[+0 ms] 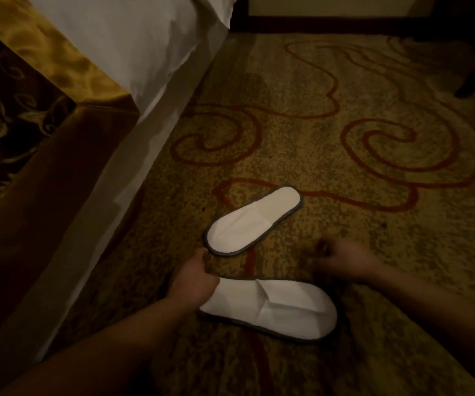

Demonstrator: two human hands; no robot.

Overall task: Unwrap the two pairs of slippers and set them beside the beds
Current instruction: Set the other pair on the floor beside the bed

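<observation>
Two flat white slippers with grey edging lie on the patterned carpet to the right of the bed. The far slipper [254,220] rests alone, angled up to the right. The near slipper [276,307] lies across the view with its toe cover to the right. My left hand [194,277] grips the heel end of the near slipper. My right hand [342,260] hovers above the carpet just right of both slippers. It is blurred, with fingers curled and nothing seen in it. No wrapping is in sight.
The bed [133,52] with white sheets and a gold and brown runner fills the left side. Its white skirt [144,144] runs diagonally down to the carpet. A dark wooden base [330,24] stands at the back, and a dark furniture leg [473,78] at the far right.
</observation>
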